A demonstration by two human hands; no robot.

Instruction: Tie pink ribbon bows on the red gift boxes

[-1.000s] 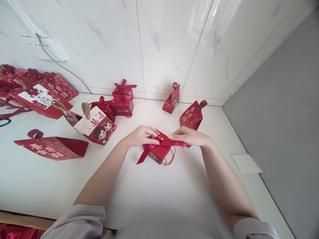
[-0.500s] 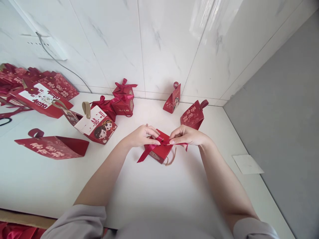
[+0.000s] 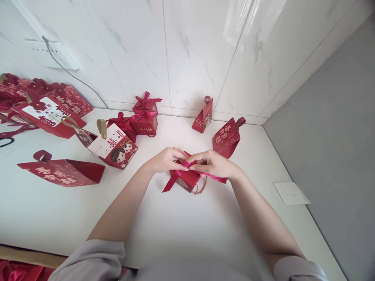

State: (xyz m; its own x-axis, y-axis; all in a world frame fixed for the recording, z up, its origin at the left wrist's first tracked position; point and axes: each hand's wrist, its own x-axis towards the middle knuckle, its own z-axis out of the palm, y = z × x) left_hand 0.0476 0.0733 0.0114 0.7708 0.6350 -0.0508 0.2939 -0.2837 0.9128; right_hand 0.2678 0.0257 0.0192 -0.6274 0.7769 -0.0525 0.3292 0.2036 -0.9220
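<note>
In front of me on the white counter lies a small red gift box point(image 3: 187, 180) with a gold cord handle point(image 3: 201, 188) at its right side. A crimson ribbon point(image 3: 171, 182) crosses its top, one tail hanging at the left and another running out to the right beneath my right hand. My left hand point(image 3: 172, 160) pinches the ribbon at the middle of the box lid. Close against it, my right hand point(image 3: 209, 163) also has its fingertips closed on the ribbon. The fingers cover the crossing of the ribbon, so a knot there cannot be made out.
Red boxes with bows point(image 3: 145, 121) stand by the tiled wall. Triangular red boxes point(image 3: 203, 116) are behind my hands, another point(image 3: 63, 171) to the left. A pile of red boxes point(image 3: 49, 113), a grey cable point(image 3: 73, 77) and a white card point(image 3: 291, 193) lie farther out.
My right hand has moved left toward my left hand, bringing its fingertips to the ribbon's middle. More of the right ribbon tail now shows under it. My left hand stays nearly still.
</note>
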